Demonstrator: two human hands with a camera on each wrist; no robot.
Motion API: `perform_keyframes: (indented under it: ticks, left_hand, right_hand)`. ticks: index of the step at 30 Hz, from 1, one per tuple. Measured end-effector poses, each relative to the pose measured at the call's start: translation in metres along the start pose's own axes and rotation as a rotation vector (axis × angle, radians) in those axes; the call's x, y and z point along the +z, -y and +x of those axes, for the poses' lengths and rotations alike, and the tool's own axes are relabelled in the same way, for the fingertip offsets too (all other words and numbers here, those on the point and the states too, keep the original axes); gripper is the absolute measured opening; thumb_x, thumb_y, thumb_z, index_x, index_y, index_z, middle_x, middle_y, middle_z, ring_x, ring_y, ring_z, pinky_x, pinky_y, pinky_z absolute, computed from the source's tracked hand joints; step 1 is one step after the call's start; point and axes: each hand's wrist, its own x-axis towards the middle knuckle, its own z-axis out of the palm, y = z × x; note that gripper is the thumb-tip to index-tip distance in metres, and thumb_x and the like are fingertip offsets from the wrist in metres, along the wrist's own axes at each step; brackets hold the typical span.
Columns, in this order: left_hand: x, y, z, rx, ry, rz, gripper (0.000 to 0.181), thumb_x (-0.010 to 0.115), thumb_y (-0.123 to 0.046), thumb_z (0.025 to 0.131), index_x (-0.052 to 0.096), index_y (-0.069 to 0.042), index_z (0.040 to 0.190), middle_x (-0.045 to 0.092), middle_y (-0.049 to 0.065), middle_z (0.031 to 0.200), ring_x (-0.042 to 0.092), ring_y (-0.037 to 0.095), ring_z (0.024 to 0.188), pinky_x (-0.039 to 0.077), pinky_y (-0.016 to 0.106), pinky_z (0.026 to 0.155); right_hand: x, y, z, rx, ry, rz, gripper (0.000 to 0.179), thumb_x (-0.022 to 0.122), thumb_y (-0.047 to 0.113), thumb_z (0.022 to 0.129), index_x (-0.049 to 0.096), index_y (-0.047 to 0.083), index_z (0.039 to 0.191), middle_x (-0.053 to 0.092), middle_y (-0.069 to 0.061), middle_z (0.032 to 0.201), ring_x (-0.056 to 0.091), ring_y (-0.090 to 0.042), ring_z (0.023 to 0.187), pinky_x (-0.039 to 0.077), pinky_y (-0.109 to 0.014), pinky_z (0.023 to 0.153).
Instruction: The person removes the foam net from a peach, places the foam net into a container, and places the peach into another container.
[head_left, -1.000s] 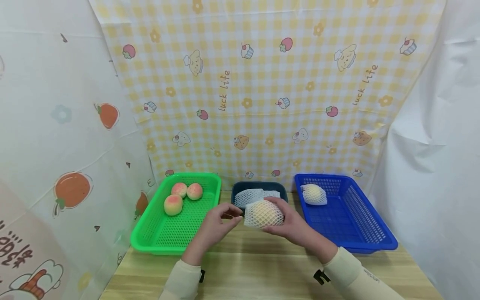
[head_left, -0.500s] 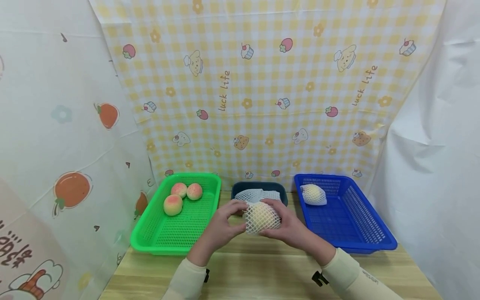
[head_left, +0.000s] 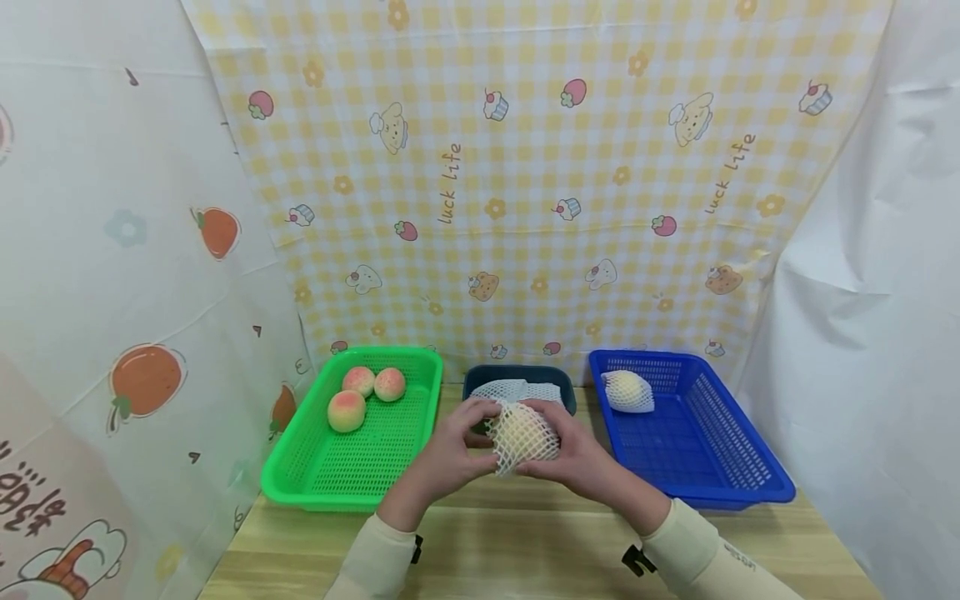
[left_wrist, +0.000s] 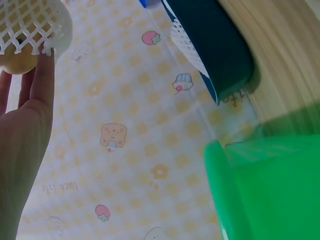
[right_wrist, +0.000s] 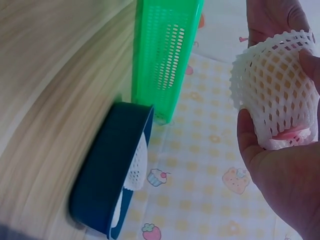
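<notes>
Holding one round, pale yellow peach (head_left: 531, 435) inside a white foam net (head_left: 504, 448), two hands meet over the light wood table (head_left: 517, 537) in the head view. The right hand (head_left: 573, 447) grips the peach through the net. The left hand (head_left: 450, 450) pinches the net's loose edge. The step looks like dressing the peach in its net, and the next move likely calls for a gentle tug to cover it. The net lies longways from left to right, with its mouth at the left hand. Three bare pink-and-yellow peaches (head_left: 347, 411) sit in the bright green plastic basket (head_left: 375, 471). Spare white nets (head_left: 498, 390) lie in the dark teal box (head_left: 517, 370). Another netted peach (head_left: 628, 392) sits in the blue plastic basket (head_left: 701, 454).

In the left wrist view, the left fingertips (left_wrist: 44, 62) touch the net's zigzag edge, and some yellow peach peeps out past it. I cannot see that thumb.

In the right wrist view, the right hand curls round the net. A pink patch (right_wrist: 291, 133), likely the peach's blush, shows at the end near its palm, away from the mouth. The peach looks too round to tell its own long way.
</notes>
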Motion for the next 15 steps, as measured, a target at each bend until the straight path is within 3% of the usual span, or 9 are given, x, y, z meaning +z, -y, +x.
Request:
perform_keyframes:
  ticks: [8, 15]
  left_hand:
    - [0.0031, 0.0001, 0.0019, -0.079, 0.021, -0.063, 0.067, 0.079, 0.004, 0.09, 0.056, -0.011, 0.151, 0.053, 0.01, 0.146, 0.058, 0.03, 0.123, 0.064, 0.034, 0.092]
    - [0.0048, -0.0009, 0.0023, -0.084, 0.03, -0.127, 0.067, 0.076, 0.0, 0.088, 0.054, -0.01, 0.151, 0.052, 0.012, 0.146, 0.059, 0.027, 0.121, 0.065, 0.037, 0.089]
  right_hand:
    - [0.0023, 0.0036, -0.0001, -0.005, 0.001, -0.007, 0.09, 0.095, 0.023, 0.091, 0.043, 0.015, 0.165, 0.053, -0.013, 0.155, 0.064, -0.027, 0.123, 0.057, -0.032, 0.097]
    - [0.0034, 0.005, 0.0019, -0.001, 0.019, 0.021, 0.09, 0.094, 0.021, 0.092, 0.042, 0.012, 0.165, 0.053, -0.016, 0.154, 0.064, -0.029, 0.123, 0.058, -0.031, 0.098]
